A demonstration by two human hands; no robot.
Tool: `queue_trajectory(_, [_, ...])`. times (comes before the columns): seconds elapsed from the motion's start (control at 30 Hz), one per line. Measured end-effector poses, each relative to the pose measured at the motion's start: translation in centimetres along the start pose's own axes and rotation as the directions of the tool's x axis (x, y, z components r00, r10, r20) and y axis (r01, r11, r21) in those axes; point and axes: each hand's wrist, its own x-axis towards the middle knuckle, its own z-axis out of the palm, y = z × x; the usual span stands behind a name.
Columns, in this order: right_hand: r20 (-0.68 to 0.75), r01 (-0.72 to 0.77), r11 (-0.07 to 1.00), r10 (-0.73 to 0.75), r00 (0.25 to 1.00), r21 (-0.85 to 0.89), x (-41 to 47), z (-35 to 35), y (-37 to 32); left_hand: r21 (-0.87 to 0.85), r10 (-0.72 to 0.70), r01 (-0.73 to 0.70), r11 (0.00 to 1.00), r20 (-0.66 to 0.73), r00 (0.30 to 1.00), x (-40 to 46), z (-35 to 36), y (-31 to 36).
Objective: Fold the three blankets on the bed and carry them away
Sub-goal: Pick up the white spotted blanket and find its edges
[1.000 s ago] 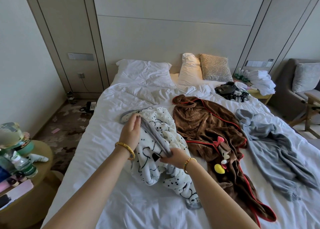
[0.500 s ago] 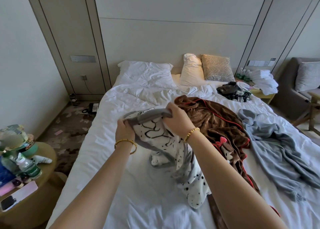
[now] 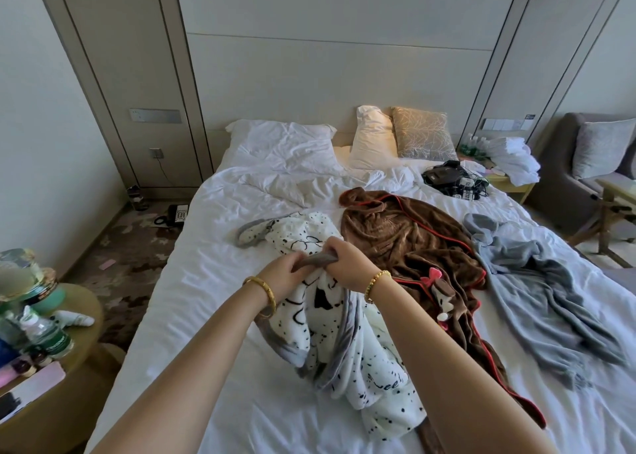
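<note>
White bed (image 3: pixel 206 281), spotted blanket (image 3: pixel 344 357) lengthwise toward pillows, grey hem pinched by left hand (image 3: pixel 285 274) and right hand (image 3: pixel 347 264).

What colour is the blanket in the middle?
Brown with red trim, clearest in the head view.

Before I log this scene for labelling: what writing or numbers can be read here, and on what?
"Swee": partial cursive lettering, cut by a fold, on the spotted white blanket.
Bottle label on the side table: too blurred.
Wall sign by the switches: too small.
Phone keypad on the floor: unreadable.
</note>
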Motion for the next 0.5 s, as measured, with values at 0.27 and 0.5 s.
queue_trajectory(0.27, [-0.303, -0.331, 0.943, 0.325, 0.896, 0.033, -1.7, 2.0, 4.1, -0.178, -0.014, -0.069, 0.982, -0.428, 0.904, 0.9, -0.5, 1.5])
queue_trajectory(0.5, [-0.540, -0.431, 0.901, 0.345, 0.768, -0.037, -3.9, 2.1, 7.4, -0.382, -0.169, -0.149, 0.912, -0.680, 0.713, 1.3, -3.2, 1.9])
